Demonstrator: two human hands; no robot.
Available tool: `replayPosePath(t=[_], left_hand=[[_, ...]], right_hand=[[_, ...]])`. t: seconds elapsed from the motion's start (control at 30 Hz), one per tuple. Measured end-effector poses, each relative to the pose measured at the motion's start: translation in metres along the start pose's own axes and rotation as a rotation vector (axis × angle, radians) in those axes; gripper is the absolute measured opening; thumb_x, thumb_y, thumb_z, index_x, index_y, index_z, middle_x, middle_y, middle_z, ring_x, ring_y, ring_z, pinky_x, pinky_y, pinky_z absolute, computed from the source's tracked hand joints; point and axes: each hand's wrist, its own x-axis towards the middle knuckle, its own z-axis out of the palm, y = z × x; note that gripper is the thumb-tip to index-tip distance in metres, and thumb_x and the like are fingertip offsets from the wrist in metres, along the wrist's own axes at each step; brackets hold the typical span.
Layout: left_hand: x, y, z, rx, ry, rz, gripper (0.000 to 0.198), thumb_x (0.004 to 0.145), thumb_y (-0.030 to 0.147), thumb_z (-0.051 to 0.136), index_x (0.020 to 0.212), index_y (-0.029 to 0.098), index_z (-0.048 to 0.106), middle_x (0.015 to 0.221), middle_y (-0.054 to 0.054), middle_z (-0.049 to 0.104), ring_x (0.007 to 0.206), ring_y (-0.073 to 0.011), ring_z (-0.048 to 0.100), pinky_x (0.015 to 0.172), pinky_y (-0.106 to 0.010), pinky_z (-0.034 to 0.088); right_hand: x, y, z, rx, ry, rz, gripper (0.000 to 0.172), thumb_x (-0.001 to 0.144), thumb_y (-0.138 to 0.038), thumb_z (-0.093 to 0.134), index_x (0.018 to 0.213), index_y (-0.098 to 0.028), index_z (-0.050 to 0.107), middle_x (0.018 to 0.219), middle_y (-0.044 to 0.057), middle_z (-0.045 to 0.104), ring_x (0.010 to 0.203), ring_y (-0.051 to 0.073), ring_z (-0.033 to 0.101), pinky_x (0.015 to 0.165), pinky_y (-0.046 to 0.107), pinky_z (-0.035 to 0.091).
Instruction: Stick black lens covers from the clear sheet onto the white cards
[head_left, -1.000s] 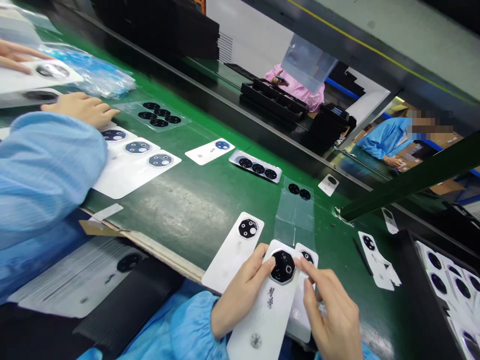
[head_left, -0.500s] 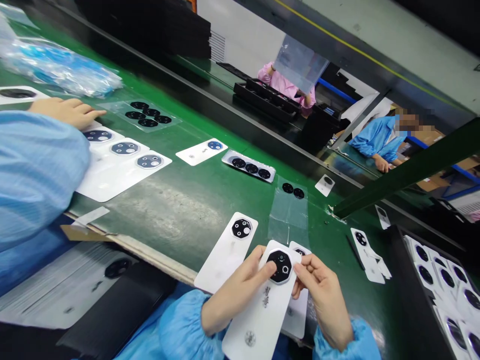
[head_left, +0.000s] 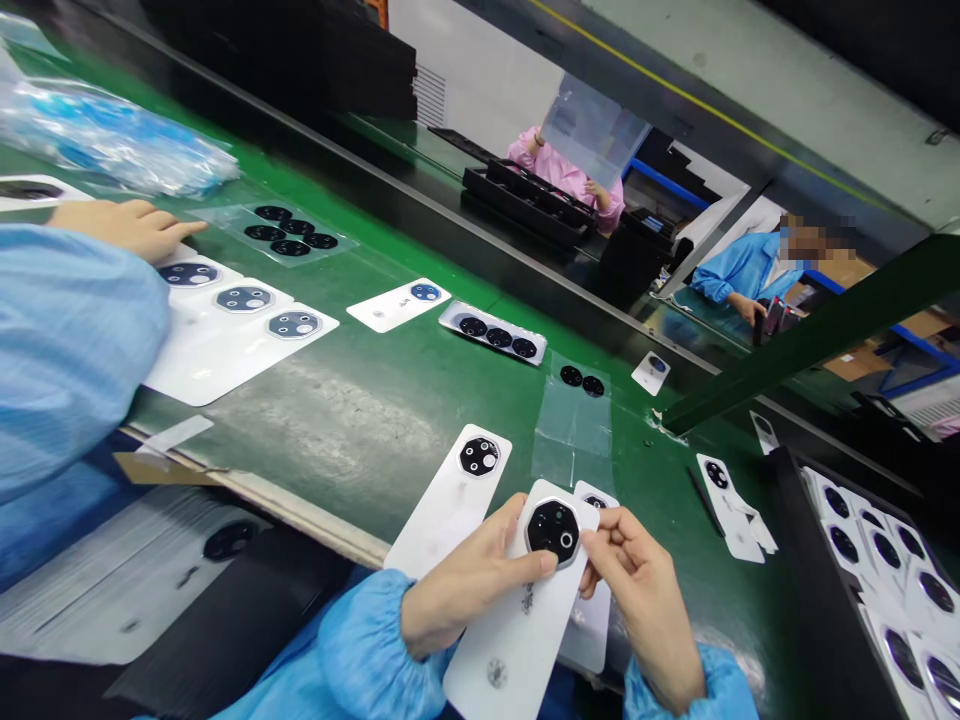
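My left hand [head_left: 469, 585] grips a white phone back cover [head_left: 517, 620] from its left side, thumb lying by the black octagonal camera module [head_left: 553, 531]. My right hand [head_left: 646, 600] pinches the same cover at its upper right edge, fingers curled beside the module. The cover is tilted above a second white cover [head_left: 589, 625] lying under it. A third white cover [head_left: 450, 505] with a black camera ring rests on the green belt just left of my hands.
A clear film strip [head_left: 574, 425] with two black discs lies ahead. A co-worker's blue sleeve [head_left: 67, 340] and hand [head_left: 127, 225] sit at left beside several white covers [head_left: 240, 335]. A black tray [head_left: 870, 560] of covers stands at right. The green belt [head_left: 360, 410] stretches across.
My hands have pulled the held cover slightly nearer and lower. My right fingers slid from the camera module's top to the cover's right edge. The co-worker's hand drifted left.
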Motion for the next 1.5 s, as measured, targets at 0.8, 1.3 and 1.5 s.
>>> replayPosePath(t=[0.8, 1.3, 1.5], left_hand=[[0.016, 0.003, 0.009, 0.299, 0.199, 0.132, 0.037, 0.081, 0.048, 0.052, 0.065, 0.019, 0.036, 0.061, 0.006, 0.033, 0.057, -0.0093, 0.032, 0.049, -0.021, 0.025], [0.022, 0.018, -0.013, 0.226, 0.46, 0.335, 0.03, 0.086, 0.046, 0.046, 0.075, 0.019, 0.043, 0.07, 0.004, 0.048, 0.065, -0.0114, 0.046, 0.06, -0.022, 0.039], [0.015, -0.011, -0.007, 0.903, 0.13, 0.586, 0.042, 0.088, 0.038, 0.049, 0.125, 0.019, 0.043, 0.125, -0.011, 0.055, 0.117, -0.0254, 0.05, 0.098, -0.038, 0.039]], right_hand=[[0.013, 0.019, 0.0, -0.064, 0.006, 0.021, 0.037, 0.077, -0.049, 0.059, 0.064, -0.017, 0.046, 0.055, -0.007, 0.036, 0.051, 0.008, 0.031, 0.048, 0.021, 0.026], [-0.015, 0.019, -0.019, -0.021, -0.121, 0.105, 0.04, 0.071, -0.054, 0.067, 0.072, -0.018, 0.049, 0.059, -0.003, 0.053, 0.046, 0.006, 0.045, 0.042, 0.018, 0.031], [0.048, -0.029, -0.07, -0.039, 0.135, -0.013, 0.035, 0.076, -0.044, 0.066, 0.092, -0.015, 0.056, 0.046, -0.008, 0.047, 0.032, 0.002, 0.031, 0.034, 0.016, 0.017]])
